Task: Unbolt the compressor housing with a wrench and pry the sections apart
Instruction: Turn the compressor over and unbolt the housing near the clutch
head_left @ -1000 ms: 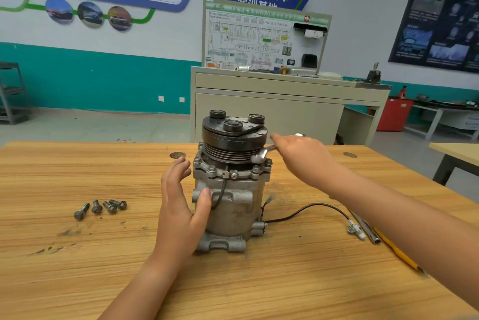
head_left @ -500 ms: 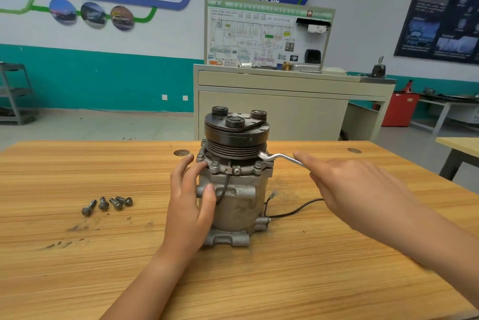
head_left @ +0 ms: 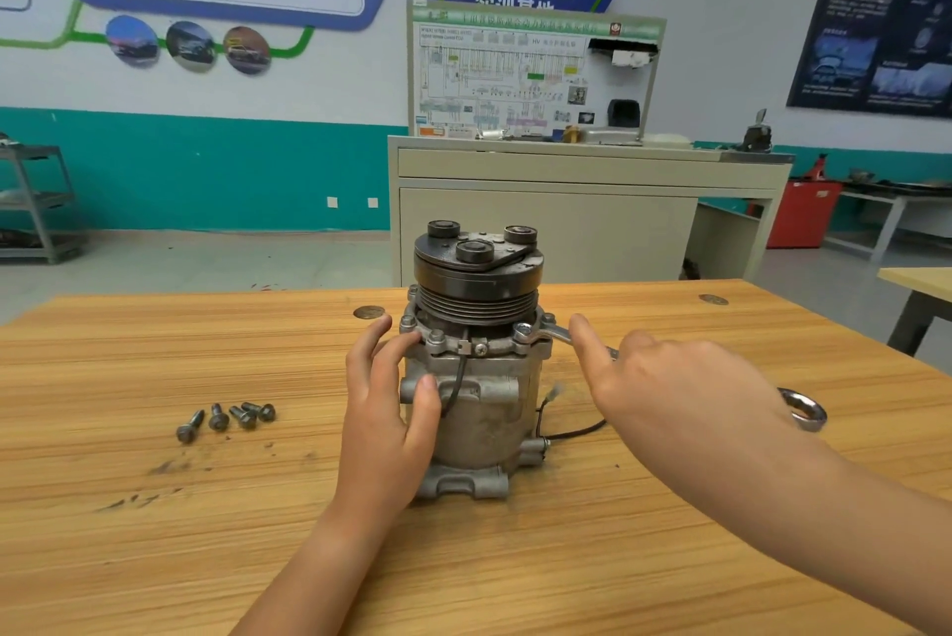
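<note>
A grey metal compressor stands upright on the wooden table, its black pulley on top. A silver wrench sits with one ring end on a bolt at the housing's right flange; its other ring end pokes out past my wrist. My right hand lies over the wrench handle, index finger stretched along it. My left hand rests against the housing's left side, fingers straight, thumb on the front.
Several loose bolts lie on the table to the left. A black wire trails from the compressor's right base. A beige cabinet stands behind the table; another table is at far right.
My right hand has swung the wrench handle from behind the pulley round to the right and toward me. The left hand slid up a little on the housing.
</note>
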Demonstrator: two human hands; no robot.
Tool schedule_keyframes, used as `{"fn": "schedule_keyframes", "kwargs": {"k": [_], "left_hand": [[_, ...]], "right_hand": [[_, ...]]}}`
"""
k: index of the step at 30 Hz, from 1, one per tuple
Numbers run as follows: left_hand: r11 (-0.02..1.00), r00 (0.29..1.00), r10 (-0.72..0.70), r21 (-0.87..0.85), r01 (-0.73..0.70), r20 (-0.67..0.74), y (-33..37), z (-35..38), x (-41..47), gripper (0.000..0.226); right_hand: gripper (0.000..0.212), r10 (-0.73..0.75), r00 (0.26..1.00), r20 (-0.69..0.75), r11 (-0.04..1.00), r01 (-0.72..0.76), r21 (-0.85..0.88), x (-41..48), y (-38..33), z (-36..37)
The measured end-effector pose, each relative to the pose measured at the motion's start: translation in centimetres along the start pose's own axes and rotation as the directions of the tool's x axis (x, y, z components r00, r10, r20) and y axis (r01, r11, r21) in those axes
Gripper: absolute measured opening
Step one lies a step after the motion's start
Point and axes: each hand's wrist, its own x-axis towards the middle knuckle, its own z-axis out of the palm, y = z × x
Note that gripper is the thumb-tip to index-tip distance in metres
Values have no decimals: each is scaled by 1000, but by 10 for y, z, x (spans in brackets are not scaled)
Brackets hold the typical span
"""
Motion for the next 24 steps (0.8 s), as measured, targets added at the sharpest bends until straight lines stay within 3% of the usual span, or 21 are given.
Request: {"fn": "schedule_keyframes", "kwargs": {"k": [6, 9, 12, 15, 17, 20, 22, 24], "left_hand": [[1000, 1000, -2, -15, 2, 0, 0, 1, 0, 31], [1000, 1000, -16, -16, 16, 4, 4, 1, 1, 33], [1000, 1000, -5, -4, 4, -1, 3, 0, 0, 36], [1000, 1000, -12, -9, 12, -4, 2, 1, 0, 34], [1000, 1000, -13, -15, 13, -1, 1, 1, 0, 32], [1000, 1000, -24, -18, 24, 6, 2, 1, 0, 31], [999, 1000, -29, -15, 29, 4, 2, 0, -1, 30], [1000, 1000, -26, -9, 26, 0, 2, 0, 0, 30]], "right_hand": [[78, 15, 997, -70, 998, -20, -67, 9, 25, 18], [57, 55, 989, -138, 993, -68, -94, 26, 39, 27], [39, 57, 941, -334, 993, -88, -78, 46, 45, 44], [32, 67, 804, -590, 996, -17, 90, 68, 48, 66], [29, 43, 787, -616, 995, 21, 97, 83, 43, 71], [25, 33, 851, -524, 988, 51, 145, 96, 36, 69], [23, 79, 807, -585, 966, 82, 244, 92, 40, 68], [26, 217, 743, -634, 902, 96, 422, 77, 44, 63]]}}
